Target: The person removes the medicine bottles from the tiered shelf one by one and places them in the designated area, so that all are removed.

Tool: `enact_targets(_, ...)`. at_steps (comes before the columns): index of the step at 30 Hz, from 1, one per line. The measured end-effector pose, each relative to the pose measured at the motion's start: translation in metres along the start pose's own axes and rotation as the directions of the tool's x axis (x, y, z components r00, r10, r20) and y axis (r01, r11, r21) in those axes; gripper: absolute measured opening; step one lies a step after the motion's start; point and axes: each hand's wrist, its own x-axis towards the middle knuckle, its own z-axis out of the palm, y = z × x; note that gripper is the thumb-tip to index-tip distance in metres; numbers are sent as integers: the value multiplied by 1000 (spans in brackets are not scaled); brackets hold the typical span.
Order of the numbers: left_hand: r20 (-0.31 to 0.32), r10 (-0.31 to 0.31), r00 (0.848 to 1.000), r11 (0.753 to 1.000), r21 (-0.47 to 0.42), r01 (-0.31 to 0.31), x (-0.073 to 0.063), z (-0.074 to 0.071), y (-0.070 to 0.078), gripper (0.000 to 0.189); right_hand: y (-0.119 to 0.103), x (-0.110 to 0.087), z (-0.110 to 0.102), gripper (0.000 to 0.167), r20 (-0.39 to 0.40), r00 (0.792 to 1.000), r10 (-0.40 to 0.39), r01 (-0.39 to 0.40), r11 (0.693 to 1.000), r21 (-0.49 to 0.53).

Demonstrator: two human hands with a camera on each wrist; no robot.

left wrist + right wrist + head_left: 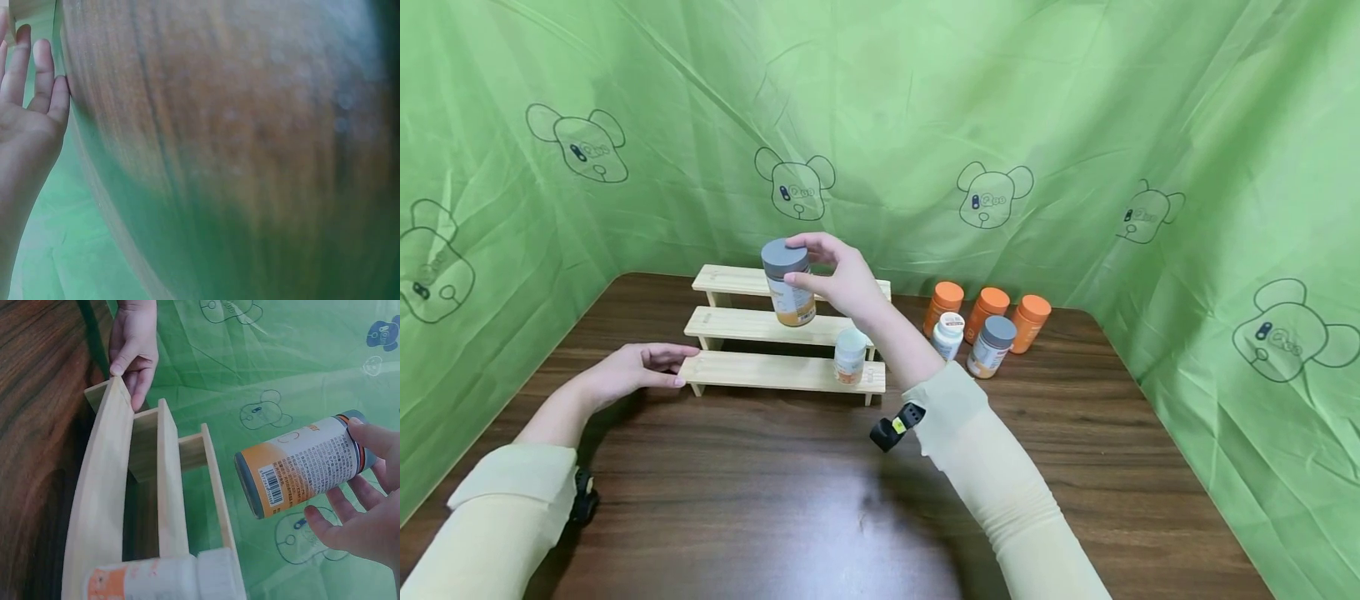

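Observation:
My right hand [842, 279] grips a grey-lidded supplement bottle [791, 296] by its lid, thumb and fingers on either side. The bottle is held above the middle step of a wooden three-step rack [775, 371]; the right wrist view shows its orange-and-white label and barcode. At the rack's left end, my left hand [632, 373] holds the lowest step's end, its thumb in front and fingers behind, as the right wrist view [134, 347] shows. A white bottle [850, 357] stands on the right part of the lowest step. Only part of the left hand appears in its own wrist view.
Right of the rack stand several orange bottles [987, 312], a small white bottle [948, 336] and another grey-lidded bottle [992, 347]. Green cloth [895, 100] with bear drawings hangs behind and beside the dark wooden table [760, 500].

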Motion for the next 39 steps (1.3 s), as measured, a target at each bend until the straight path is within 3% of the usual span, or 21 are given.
enact_targets(23, -4, -12, 1000, 1000, 11, 12, 1, 0, 0, 62, -17, -23, -49, 44, 33, 997, -65, 64, 998, 2)
enact_targets(29, -5, -10, 1000, 1000, 20, 10, 0, 0, 0, 62, -30, -36, -62, 43, 52, 998, -43, 43, 999, 2)
enact_targets(39, -4, 2, 1000, 1000, 17, -2, 1, -1, -2, 62, -26, -48, -89, 43, 36, 998, -51, 51, 999, 13)
